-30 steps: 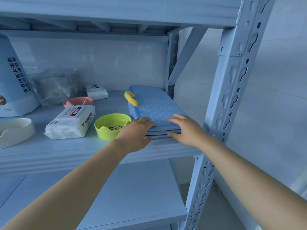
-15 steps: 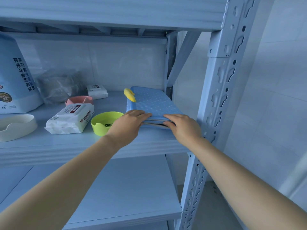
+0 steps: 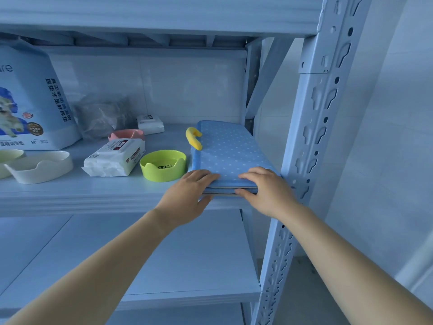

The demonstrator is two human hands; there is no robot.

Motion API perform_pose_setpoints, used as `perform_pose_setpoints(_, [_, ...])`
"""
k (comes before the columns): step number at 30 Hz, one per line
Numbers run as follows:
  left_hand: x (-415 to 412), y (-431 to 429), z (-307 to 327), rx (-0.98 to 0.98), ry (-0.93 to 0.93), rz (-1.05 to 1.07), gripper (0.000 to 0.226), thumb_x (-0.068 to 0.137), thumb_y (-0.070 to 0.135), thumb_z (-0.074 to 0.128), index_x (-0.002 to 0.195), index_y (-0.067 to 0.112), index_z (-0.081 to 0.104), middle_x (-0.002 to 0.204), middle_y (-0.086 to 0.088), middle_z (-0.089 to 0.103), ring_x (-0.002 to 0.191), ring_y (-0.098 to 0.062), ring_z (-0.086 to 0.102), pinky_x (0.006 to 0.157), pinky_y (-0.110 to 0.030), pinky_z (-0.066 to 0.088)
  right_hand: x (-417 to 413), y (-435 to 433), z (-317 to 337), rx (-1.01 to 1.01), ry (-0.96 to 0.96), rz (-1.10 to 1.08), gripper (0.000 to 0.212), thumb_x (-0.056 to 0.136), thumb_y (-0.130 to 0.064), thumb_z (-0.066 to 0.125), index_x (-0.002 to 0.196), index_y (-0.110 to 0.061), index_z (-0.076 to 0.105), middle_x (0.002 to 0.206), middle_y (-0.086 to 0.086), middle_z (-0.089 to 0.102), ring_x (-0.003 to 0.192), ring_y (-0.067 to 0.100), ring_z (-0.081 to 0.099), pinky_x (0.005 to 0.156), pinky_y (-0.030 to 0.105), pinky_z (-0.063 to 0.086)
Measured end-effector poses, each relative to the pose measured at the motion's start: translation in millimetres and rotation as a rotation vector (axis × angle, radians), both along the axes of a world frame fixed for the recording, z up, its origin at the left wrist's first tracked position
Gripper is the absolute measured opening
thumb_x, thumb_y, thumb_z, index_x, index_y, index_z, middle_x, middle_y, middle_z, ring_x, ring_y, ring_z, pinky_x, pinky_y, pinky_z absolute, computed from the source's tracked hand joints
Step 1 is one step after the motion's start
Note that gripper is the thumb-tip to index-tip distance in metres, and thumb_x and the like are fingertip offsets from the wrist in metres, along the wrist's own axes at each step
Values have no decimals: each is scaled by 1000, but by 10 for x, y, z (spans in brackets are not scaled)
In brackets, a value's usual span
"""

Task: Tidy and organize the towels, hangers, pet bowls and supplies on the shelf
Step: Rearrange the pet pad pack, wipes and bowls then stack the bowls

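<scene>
Change: the towel (image 3: 229, 148) now sits closer to the upright post (image 3: 311, 137) at the right of the frame than it did a second ago. Both hands stay on its near edge.
Towel: blue with white dots, folded flat in several layers. It lies at the right end of the middle shelf (image 3: 70, 195), with its near edge at the shelf lip, centre right of the frame.
Yellow piece: a curved yellow tab (image 3: 194, 138) sticks up at the towel's far left side. I cannot tell what it is.
Risk 1: the near edge sits right at the lip, so a pull toward the body would probably drag the stack off the shelf.
Risk 2: the layers show separately at the front, and an uneven push from one hand could skew or unfold them.
Risk 3: the green bowl (image 3: 164, 165) stands just beside the towel's left side, so a leftward slide would knock it.
Left hand (image 3: 187, 195): reaches in from lower left. Its fingers lie over the near left corner with the thumb tucked below the edge, pinching the towel.
Right hand (image 3: 269, 191): reaches in from lower right. Its fingers are on top near the right corner with the thumb against the front edge, gripping the towel.
Stage: judged as squaring the towel into its corner; the bowls are not yet sorted.
</scene>
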State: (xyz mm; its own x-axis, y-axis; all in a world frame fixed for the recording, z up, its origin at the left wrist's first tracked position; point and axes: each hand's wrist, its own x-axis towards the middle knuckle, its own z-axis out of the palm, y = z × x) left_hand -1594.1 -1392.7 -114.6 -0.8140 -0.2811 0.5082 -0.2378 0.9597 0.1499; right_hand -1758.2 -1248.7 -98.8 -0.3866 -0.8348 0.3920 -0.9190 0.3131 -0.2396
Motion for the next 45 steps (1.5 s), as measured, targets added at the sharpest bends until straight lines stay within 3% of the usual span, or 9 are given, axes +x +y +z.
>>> perform_pose_setpoints(5, [-184,-4,77,-60,-80,83,57,88,53,50,138,28,41,146,2,35,138,-19,27,109,-34,30,-24,-101,45,70,-91,15,56,90,-58,42,138,-29,41,151,-5,29,140,10,21,115,37,16])
perform_pose_setpoints(8, [-316,-39,173,3,-142,99,75,80,73,19,140,32,38,149,5,32,140,-16,23,113,-35,25,-82,-184,65,138,-106,17,55,92,-59,33,139,-30,39,153,-4,24,141,9,17,116,39,14])
perform_pose_setpoints(10, [-374,-60,239,23,-154,93,81,75,71,5,138,34,40,147,4,35,139,-15,25,112,-39,24,-129,-237,100,139,-158,10,52,94,-57,28,139,-33,39,153,-6,24,141,10,20,115,36,16])
perform_pose_setpoints(16, [-674,-332,423,208,-214,143,45,99,35,31,141,23,38,151,0,29,140,-15,22,112,-31,20,-306,-518,208,251,-174,2,49,97,-50,26,142,-32,33,155,-3,20,142,15,14,115,36,16])
perform_pose_setpoints(19, [-763,-377,292,84,-415,196,52,99,39,29,148,22,20,157,-1,13,144,-19,11,116,-38,11,-361,-558,129,392,-136,-22,53,96,-54,21,146,-39,15,158,-7,1,145,15,-1,118,40,1])
perform_pose_setpoints(22, [-780,-379,191,33,-425,231,55,99,43,25,149,25,13,158,1,7,145,-17,6,117,-40,7,-373,-555,70,373,-94,-36,54,96,-56,19,147,-40,11,158,-8,-2,145,14,-3,118,39,-1])
perform_pose_setpoints(34, [-825,-427,128,50,-362,250,59,95,53,22,148,25,20,157,1,13,144,-18,10,116,-40,11,-404,-577,88,349,-102,-11,53,96,-55,22,146,-40,15,158,-9,1,145,12,-1,118,36,0])
perform_pose_setpoints(42, [-745,-357,155,118,-324,252,56,97,48,30,147,26,21,156,4,14,144,-15,8,117,-37,7,-379,-546,61,313,-84,1,53,95,-55,24,145,-40,18,158,-9,5,145,13,3,118,35,4])
perform_pose_setpoints(45, [-725,-339,157,156,-242,224,51,96,44,37,143,26,32,154,5,23,142,-13,16,116,-34,10,-369,-534,68,239,-108,5,52,94,-55,32,143,-39,28,157,-8,14,144,12,10,117,33,8])
